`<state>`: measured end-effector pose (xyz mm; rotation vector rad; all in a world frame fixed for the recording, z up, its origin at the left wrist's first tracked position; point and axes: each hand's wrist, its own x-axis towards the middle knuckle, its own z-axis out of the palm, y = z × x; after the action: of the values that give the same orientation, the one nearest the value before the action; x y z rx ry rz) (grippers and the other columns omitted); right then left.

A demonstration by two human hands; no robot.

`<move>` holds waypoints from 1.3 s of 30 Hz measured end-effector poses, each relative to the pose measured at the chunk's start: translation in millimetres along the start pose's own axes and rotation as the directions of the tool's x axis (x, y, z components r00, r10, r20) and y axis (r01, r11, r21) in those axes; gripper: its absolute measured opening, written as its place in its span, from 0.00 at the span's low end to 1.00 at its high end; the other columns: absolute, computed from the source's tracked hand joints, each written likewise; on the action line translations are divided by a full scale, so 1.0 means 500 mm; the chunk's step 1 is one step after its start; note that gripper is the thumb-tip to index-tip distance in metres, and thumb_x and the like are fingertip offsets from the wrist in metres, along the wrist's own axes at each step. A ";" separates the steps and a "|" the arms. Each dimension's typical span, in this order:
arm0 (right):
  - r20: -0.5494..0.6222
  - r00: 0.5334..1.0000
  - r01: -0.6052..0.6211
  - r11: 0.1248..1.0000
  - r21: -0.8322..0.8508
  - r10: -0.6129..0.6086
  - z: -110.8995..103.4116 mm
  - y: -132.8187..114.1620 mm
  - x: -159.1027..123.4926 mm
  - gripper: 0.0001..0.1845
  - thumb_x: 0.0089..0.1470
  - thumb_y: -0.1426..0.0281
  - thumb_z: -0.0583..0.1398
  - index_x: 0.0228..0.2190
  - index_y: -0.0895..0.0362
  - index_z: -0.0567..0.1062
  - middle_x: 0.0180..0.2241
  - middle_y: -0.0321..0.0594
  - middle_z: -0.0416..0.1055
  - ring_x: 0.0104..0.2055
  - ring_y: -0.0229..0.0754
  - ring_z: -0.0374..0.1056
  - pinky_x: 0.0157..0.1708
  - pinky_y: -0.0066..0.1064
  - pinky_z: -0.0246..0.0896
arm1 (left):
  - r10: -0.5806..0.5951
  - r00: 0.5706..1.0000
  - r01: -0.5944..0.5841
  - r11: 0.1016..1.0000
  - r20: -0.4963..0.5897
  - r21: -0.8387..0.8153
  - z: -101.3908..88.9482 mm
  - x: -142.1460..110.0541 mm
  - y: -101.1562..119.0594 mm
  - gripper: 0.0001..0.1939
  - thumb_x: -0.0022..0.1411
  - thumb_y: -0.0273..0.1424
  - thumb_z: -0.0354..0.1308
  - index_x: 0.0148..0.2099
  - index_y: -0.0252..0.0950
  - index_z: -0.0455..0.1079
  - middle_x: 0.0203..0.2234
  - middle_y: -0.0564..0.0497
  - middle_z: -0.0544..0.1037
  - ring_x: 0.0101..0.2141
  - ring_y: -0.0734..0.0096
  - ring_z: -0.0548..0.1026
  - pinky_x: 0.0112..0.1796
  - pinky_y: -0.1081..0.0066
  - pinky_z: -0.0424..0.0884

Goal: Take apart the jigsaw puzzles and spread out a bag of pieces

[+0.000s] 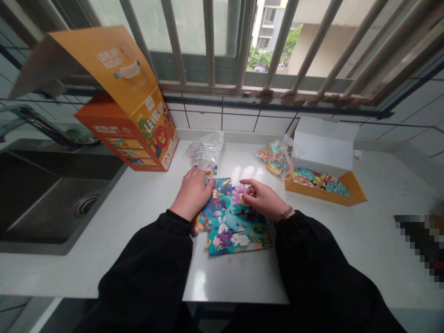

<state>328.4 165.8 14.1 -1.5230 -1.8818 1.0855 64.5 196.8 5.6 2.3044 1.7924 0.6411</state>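
A partly joined jigsaw puzzle lies on the white counter, with rabbits on a teal ground along its near edge. My left hand rests flat at the puzzle's upper left, fingers out, covering some loose pieces. An orange puzzle piece shows just below that hand. At the puzzle's upper right, my right hand pinches a purple puzzle piece between thumb and curled fingers, index finger stretched out. Whether this piece is lifted or touches its neighbours I cannot tell.
Behind the puzzle lie a crumpled clear bag and a clear bag of pieces. An open orange box with puzzle pieces stands right. A tall orange puzzle box stands left, beside a dark sink. Window bars rise behind.
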 end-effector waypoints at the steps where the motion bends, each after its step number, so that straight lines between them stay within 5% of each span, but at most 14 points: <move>1: 0.007 1.000 -0.003 1.000 -0.024 0.003 -0.001 -0.001 -0.001 0.32 0.59 0.66 0.61 0.63 0.60 0.72 0.28 0.31 0.70 0.27 0.38 0.64 0.30 0.29 0.58 | -0.019 0.999 0.018 0.999 0.033 0.051 0.001 0.001 -0.004 0.25 0.76 0.38 0.53 0.68 0.32 0.69 0.66 0.33 0.73 0.69 0.41 0.66 0.69 0.44 0.61; 5: -0.030 0.999 0.010 0.993 -0.122 -0.014 -0.002 -0.002 -0.003 0.29 0.57 0.69 0.61 0.60 0.59 0.75 0.29 0.32 0.71 0.28 0.39 0.64 0.32 0.30 0.57 | -0.061 0.990 0.039 0.986 0.131 0.165 0.004 0.004 -0.007 0.25 0.78 0.38 0.49 0.72 0.42 0.67 0.71 0.39 0.68 0.72 0.37 0.60 0.67 0.35 0.57; 11: -0.065 0.998 0.001 0.975 -0.222 -0.016 -0.006 -0.001 -0.005 0.24 0.57 0.70 0.61 0.56 0.58 0.78 0.27 0.33 0.72 0.29 0.40 0.66 0.32 0.30 0.55 | -0.036 0.996 0.019 0.978 0.076 0.209 0.002 0.022 -0.008 0.20 0.76 0.38 0.51 0.58 0.33 0.79 0.54 0.34 0.76 0.55 0.43 0.73 0.60 0.47 0.68; 18: -0.088 0.995 0.029 0.963 -0.269 -0.054 -0.003 -0.002 -0.008 0.21 0.62 0.60 0.63 0.53 0.56 0.78 0.30 0.37 0.75 0.30 0.43 0.70 0.33 0.31 0.58 | 0.000 0.995 -0.008 0.996 0.096 0.086 0.025 0.036 -0.033 0.22 0.76 0.35 0.51 0.68 0.41 0.70 0.70 0.40 0.69 0.69 0.41 0.62 0.67 0.36 0.55; 30: -0.110 0.982 0.140 0.984 -0.114 -0.153 0.001 -0.008 -0.006 0.26 0.57 0.63 0.68 0.56 0.55 0.76 0.42 0.40 0.80 0.38 0.45 0.74 0.42 0.35 0.68 | -0.028 0.997 0.027 0.999 0.071 0.022 -0.001 0.051 -0.066 0.23 0.65 0.44 0.66 0.55 0.34 0.78 0.50 0.38 0.76 0.54 0.43 0.72 0.60 0.52 0.68; 39: -0.063 0.984 0.169 0.985 0.028 -0.167 0.002 -0.011 -0.004 0.18 0.61 0.58 0.66 0.48 0.54 0.82 0.41 0.41 0.83 0.41 0.47 0.77 0.44 0.36 0.69 | -0.175 0.980 0.187 0.972 0.095 -0.140 -0.049 0.029 -0.064 0.21 0.59 0.35 0.69 0.51 0.40 0.67 0.38 0.49 0.78 0.38 0.56 0.78 0.41 0.62 0.71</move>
<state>324.8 163.0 18.3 -1.3370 -1.9024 0.9791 28.6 215.8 18.8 2.0135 1.8238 0.6182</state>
